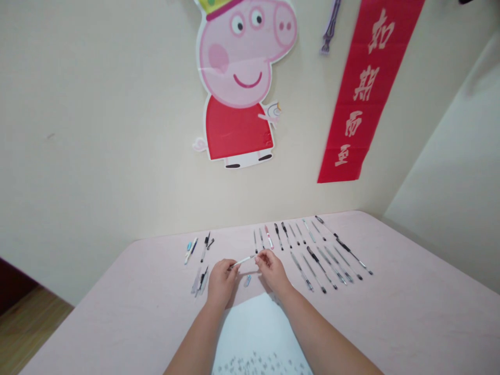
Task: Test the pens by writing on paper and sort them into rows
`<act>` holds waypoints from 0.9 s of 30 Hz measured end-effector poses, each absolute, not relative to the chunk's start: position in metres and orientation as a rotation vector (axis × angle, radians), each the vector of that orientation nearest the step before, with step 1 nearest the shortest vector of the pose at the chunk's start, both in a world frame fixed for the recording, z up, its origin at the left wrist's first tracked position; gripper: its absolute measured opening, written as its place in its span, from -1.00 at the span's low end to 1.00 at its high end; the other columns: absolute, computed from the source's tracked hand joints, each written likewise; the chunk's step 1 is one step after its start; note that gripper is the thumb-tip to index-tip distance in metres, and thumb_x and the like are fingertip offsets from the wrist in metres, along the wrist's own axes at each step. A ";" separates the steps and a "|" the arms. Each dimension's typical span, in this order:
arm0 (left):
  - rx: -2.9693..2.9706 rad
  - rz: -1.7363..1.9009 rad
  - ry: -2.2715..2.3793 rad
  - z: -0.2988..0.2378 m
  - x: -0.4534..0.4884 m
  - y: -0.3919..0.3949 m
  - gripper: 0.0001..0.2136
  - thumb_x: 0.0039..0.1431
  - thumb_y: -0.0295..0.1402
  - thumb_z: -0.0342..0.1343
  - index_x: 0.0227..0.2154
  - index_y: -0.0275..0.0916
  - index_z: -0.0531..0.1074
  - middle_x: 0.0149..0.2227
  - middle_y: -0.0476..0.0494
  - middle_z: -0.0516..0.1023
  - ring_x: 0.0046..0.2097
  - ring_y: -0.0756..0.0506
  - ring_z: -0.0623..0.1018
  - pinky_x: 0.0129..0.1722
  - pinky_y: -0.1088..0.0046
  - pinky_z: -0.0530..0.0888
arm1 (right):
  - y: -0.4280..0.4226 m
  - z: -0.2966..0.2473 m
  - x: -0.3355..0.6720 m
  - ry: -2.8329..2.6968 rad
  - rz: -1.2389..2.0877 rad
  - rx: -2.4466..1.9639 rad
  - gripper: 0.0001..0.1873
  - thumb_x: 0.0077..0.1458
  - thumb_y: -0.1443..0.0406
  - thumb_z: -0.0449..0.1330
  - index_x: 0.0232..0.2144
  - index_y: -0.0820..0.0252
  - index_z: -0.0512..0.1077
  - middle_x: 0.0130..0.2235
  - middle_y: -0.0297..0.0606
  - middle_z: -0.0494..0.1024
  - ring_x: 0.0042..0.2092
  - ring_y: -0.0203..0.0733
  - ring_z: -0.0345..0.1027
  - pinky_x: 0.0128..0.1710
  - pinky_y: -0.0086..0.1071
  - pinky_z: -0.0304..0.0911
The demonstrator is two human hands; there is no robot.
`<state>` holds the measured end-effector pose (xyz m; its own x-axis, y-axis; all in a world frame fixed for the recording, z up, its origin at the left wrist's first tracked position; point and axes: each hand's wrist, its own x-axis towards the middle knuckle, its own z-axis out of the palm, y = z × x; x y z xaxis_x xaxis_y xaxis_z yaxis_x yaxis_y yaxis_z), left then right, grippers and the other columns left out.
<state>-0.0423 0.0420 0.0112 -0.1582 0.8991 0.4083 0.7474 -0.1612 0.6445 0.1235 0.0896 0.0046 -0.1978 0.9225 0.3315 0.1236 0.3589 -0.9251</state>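
Note:
A slim white pen [244,260] is held level above the table, with my left hand [222,284] closed round its left end. My right hand [272,268] is closed in a pinch at the pen's right tip, and the fingers cover whatever lies between them. Below the pen, between my wrists, a small light-blue pen cap [247,280] lies on the pink tabletop [156,312]. Nearer to me, between my forearms, is a white surface [253,323] with small dark marks.
To the right lie two rows of pens, among them a pink pen [269,237] and a black-gripped pen [353,255]. On the left are small groups of pen parts, including a blue-capped pen [191,251] and a black refill [203,278]. A wall [117,130] stands behind the table.

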 end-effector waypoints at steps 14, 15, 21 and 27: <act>1.742 1.245 1.570 0.012 -0.035 0.040 -0.75 0.13 -0.31 -0.06 -0.17 -0.23 0.40 -0.29 -0.13 0.57 -0.23 -0.09 0.53 -0.20 0.38 0.42 | 0.075 0.008 0.120 -1.995 0.697 -0.914 -0.47 0.04 0.42 0.00 0.09 0.05 0.24 -0.12 -0.22 0.48 -0.17 -0.16 0.34 -0.12 -0.30 0.21; 1.749 1.230 1.544 0.013 -0.034 0.039 -0.75 0.14 -0.30 -0.06 -0.17 -0.22 0.40 -0.30 -0.12 0.57 -0.24 -0.09 0.53 -0.21 0.39 0.42 | 0.077 0.006 0.120 -1.968 0.693 -0.932 -0.48 0.03 0.42 0.01 0.07 0.06 0.27 -0.10 -0.21 0.48 -0.13 -0.15 0.34 -0.09 -0.28 0.20; 1.630 1.257 1.532 0.015 -0.033 0.038 -0.67 0.18 -0.18 -0.12 -0.18 -0.26 0.41 -0.34 -0.14 0.57 -0.37 -0.06 0.53 -0.34 0.42 0.44 | 0.087 -0.001 0.126 -1.737 0.704 -1.124 -0.69 -0.01 0.40 0.01 -0.20 0.11 0.40 -0.27 -0.30 0.52 -0.35 -0.23 0.35 -0.24 -0.34 0.24; 1.594 1.280 1.579 0.012 -0.034 0.041 -0.62 0.18 -0.12 -0.17 -0.22 -0.26 0.43 -0.36 -0.15 0.57 -0.37 -0.06 0.54 -0.34 0.41 0.43 | 0.079 0.001 0.139 -1.524 0.788 -1.125 -0.82 0.06 0.28 -0.01 -0.26 0.16 0.32 -0.37 -0.30 0.47 -0.46 -0.29 0.28 -0.46 -0.45 0.20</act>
